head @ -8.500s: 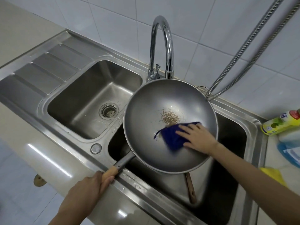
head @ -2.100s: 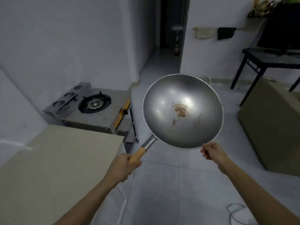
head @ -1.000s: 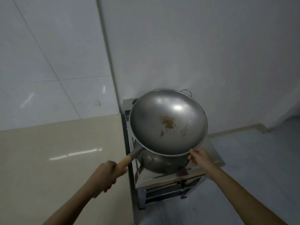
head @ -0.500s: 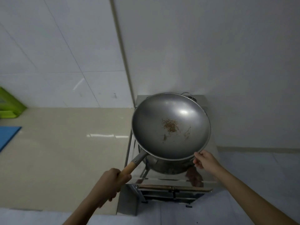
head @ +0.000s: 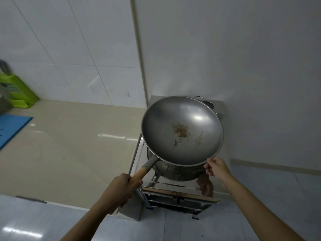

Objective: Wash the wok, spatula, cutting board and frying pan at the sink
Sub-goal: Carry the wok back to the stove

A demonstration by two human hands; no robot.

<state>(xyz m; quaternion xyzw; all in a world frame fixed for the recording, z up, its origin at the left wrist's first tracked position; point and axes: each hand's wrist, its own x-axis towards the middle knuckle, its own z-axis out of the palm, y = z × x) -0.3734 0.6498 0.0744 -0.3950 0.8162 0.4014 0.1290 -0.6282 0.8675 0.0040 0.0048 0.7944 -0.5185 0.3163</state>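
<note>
The wok (head: 182, 131) is held in the air above the stove (head: 178, 192), at about 1 o'clock from the middle of the view, and well away from any sink; no sink is visible here. The left hand (head: 119, 188) is closed around the wooden handle (head: 138, 173), and the right hand (head: 215, 168) pinches the rim at about 5 o'clock of the bowl. So both grips are closed on the wok.

Under the wok sits a second metal pot (head: 175, 171) on the burner. If the wok is lowered here, I think it may knock on this pot or sit badly on it and slide off. The right grip is only a pinch on a thin edge, so it could slip if the metal is wet, and then all the weight falls on the left wrist and the bowl tips.

A brown residue (head: 180, 132) is visible near the centre of the bowl, with smaller marks beside it. In my judgement the wok is not fully clean, and putting it away now would leave this step unfinished.

On the worktop (head: 73, 145), at 9 o'clock, lie a blue mat (head: 12, 127) and a green object (head: 19, 92), far from the hands.
</note>
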